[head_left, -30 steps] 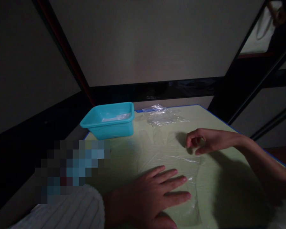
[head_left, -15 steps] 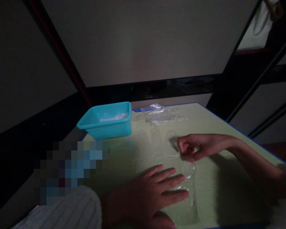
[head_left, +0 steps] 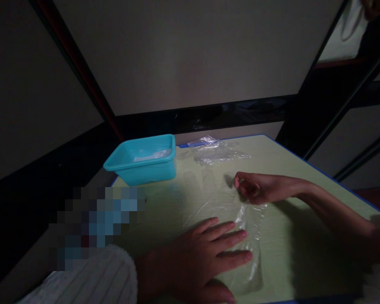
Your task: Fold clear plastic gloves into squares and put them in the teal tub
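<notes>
Left hand (head_left: pixel 205 253) spread on a clear disposable plastic glove (head_left: pixel 221 209), right hand (head_left: pixel 256 185) curled at its edge

A wide wardrobe panel (head_left: pixel 193 55) stands beyond both hands, closing off the far side of the small table (head_left: pixel 274 156). The pale green tabletop with its blue rim lies under the hands, giving the thin film a level bed.

Past the left hand, at the far left corner, sits the turquoise basin (head_left: pixel 145 172), probably put there so that the surface between the hands is free for the film.

The glove lies flat under the left hand and partly beneath the right, its finger shapes pointing away from the person and its cuff end near the body; that direction likely suits the reach of both arms. Beyond the hands, beside the basin, a crumpled heap of clear plastic (head_left: pixel 213 153) rests by the far rim, apart from the glove.

The left hand is palm down with fingers fanned, probably to pin such light film so that it does not slide. The right hand is bent at the wrist, its thumb and fingers drawn in at the glove's right side, where creases run up towards them; whether they pinch the film, I cannot tell.

Smallest, a whitish sheet (head_left: pixel 152 156) lies in the basin, farther off than the left hand; what it is does not show
</notes>
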Demonstrator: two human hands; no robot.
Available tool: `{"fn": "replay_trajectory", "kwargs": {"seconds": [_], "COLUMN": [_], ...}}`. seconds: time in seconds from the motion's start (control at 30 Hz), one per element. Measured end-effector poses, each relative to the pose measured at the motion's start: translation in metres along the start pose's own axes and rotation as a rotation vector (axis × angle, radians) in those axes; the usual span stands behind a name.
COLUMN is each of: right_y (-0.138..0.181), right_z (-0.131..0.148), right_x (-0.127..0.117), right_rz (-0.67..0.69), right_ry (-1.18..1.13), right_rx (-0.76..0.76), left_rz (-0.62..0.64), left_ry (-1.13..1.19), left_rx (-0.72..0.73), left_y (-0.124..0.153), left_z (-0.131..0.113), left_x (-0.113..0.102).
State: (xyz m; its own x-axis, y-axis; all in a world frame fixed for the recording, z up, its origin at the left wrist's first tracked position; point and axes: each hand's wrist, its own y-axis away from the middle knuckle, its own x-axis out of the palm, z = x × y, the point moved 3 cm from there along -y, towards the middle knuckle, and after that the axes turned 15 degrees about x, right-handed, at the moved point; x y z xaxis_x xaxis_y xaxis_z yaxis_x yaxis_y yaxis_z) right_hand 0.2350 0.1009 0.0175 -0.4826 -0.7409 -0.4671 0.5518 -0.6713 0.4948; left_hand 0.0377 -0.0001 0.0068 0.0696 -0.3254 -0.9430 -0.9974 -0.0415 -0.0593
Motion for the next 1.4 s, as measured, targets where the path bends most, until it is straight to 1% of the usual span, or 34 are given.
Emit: {"fn": "replay_trajectory", "kwargs": {"seconds": [0.2, 0.3, 0.37, 0.43, 0.47, 0.5, 0.57, 0.63, 0.7, 0.87, 1.0, 1.1, 1.17, 1.27, 1.33, 1.4], "right_y": [0.004, 0.005, 0.003, 0.000, -0.003, -0.006, -0.015, -0.023, -0.029, -0.034, -0.035, -0.035, -0.035, -0.035, -0.034, -0.034], "right_z": [-0.015, -0.016, -0.009, 0.002, 0.008, 0.012, 0.016, 0.013, 0.007, -0.001, 0.000, 0.000, 0.001, 0.001, 0.000, 0.000], "right_x": [-0.025, -0.033, -0.031, -0.022, -0.014, -0.005, 0.013, 0.025, 0.030, 0.030, 0.031, 0.031, 0.031, 0.031, 0.030, 0.030], "right_rz": [-0.166, -0.320, -0.458, -0.595, -0.623, -0.621, -0.554, -0.504, -0.481, -0.497, -0.495, -0.495, -0.500, -0.503, -0.500, -0.494], "right_ry": [0.057, 0.138, 0.190, 0.230, 0.258, 0.302, 0.419, 0.557, 0.655, 0.736, 0.758, 0.775, 0.779, 0.771, 0.768, 0.763], "right_rx": [0.076, 0.071, -0.021, -0.179, -0.261, -0.315, -0.343, -0.345, -0.318, -0.271, -0.258, -0.245, -0.242, -0.243, -0.250, -0.257], "left_rz": [-0.006, -0.006, -0.009, -0.012, -0.008, -0.005, -0.004, -0.005, -0.001, 0.040, 0.095, 0.094, 0.048, -0.069, -0.067, -0.055], "left_ry": [0.000, -0.003, -0.008, -0.012, -0.014, -0.015, -0.020, -0.024, -0.031, -0.077, -0.153, -0.178, -0.147, -0.101, -0.071, -0.062], "left_rx": [0.005, 0.005, 0.005, 0.005, 0.005, 0.004, 0.006, 0.011, 0.012, 0.021, 0.085, 0.135, 0.118, 0.007, -0.019, -0.018], "left_y": [0.000, 0.000, 0.000, 0.000, 0.000, 0.000, 0.000, 0.000, 0.000, 0.001, 0.001, -0.004, -0.010, -0.019, -0.024, -0.027], "left_z": [0.001, 0.001, 0.001, 0.001, 0.000, 0.000, 0.000, 0.000, 0.000, -0.002, -0.014, -0.018, -0.012, 0.006, 0.015, 0.017], "left_x": [0.000, 0.001, 0.001, 0.000, 0.000, 0.001, 0.001, 0.002, 0.002, 0.000, -0.004, -0.006, -0.005, -0.001, 0.005, 0.007]}}
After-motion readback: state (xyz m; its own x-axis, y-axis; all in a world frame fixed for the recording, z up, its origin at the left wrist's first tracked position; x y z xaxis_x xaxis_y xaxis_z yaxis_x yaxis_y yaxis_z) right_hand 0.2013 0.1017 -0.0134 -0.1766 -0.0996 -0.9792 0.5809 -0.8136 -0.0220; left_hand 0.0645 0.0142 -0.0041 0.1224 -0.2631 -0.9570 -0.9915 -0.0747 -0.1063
